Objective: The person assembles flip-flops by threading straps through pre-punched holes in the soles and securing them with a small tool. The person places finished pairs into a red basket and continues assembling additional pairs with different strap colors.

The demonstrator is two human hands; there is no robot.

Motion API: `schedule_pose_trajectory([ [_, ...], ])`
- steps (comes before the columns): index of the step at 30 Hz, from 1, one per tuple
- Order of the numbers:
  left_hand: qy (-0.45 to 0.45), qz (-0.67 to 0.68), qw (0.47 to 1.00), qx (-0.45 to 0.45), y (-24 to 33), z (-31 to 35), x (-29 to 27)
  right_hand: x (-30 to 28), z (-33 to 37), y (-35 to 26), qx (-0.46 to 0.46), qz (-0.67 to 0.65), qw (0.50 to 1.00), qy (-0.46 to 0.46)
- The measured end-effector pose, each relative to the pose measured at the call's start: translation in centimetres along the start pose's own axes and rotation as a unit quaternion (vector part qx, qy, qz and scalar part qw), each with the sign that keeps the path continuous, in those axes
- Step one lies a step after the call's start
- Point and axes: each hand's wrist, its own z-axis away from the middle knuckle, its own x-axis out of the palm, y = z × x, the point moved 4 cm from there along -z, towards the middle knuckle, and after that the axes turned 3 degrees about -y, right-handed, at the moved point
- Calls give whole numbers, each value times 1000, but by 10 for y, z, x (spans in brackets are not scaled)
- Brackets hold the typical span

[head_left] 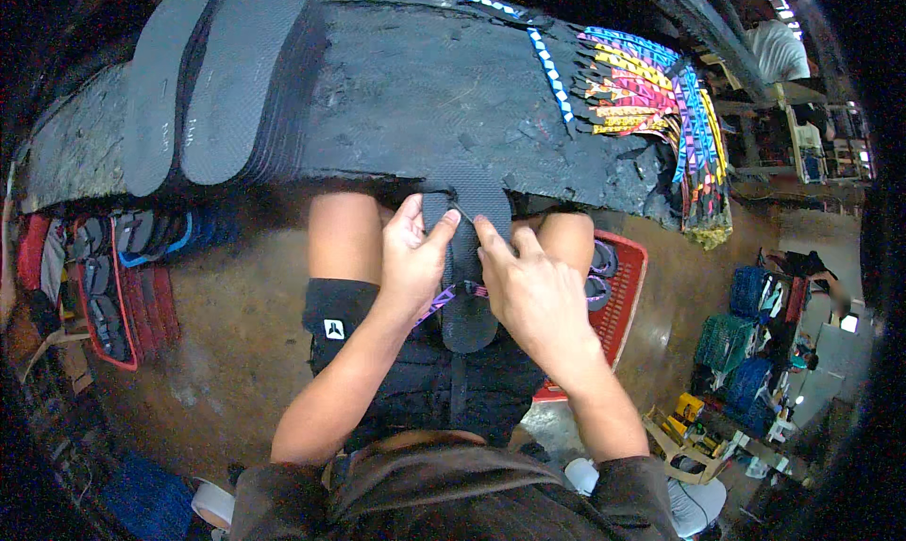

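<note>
A dark grey flip-flop [469, 324] rests over my lap, its far end against the front edge of the workbench [415, 88]. A purple patterned strap [437, 305] crosses it near my wrists. My left hand [412, 263] is closed on the sole's left side, with the thumb on top near the far end. My right hand [533, 291] grips the right side, its index fingertip close to my left thumb. Something thin shows between those fingertips, too small to name. On the bench's left stand two stacks of dark soles [236, 79].
Colourful patterned straps [632, 88] lie bundled at the bench's right end, beside a blue-and-white strap [549, 74]. A red basket [628, 296] with flip-flops [601, 291] stands by my right leg. More red crates [132, 315] holding footwear stand at the left.
</note>
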Motion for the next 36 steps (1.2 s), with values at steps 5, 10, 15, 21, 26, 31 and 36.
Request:
schedule_pose_trajectory([
  [5,-27,-202,977,-61,-14,-9,-11,-10,-64,-44,-47,57,992,-103],
  [10,-37,-61,995,-75,9,-5,-15,-25,-49,-47,-109,131,968,-182],
  [15,-200,2,980,19,55,33,17,-113,27,18,-81,-83,992,56],
  [21,-421,-32,895,145,102,41,51,-140,53,47,-138,-226,964,-34],
  [26,-423,-56,888,169,106,41,69,-138,67,58,-133,-202,970,-17],
  [31,-437,-91,883,148,103,46,73,-131,63,64,-133,-197,971,-13],
  [36,-437,-110,885,120,101,49,66,-124,75,64,-130,-160,978,20],
])
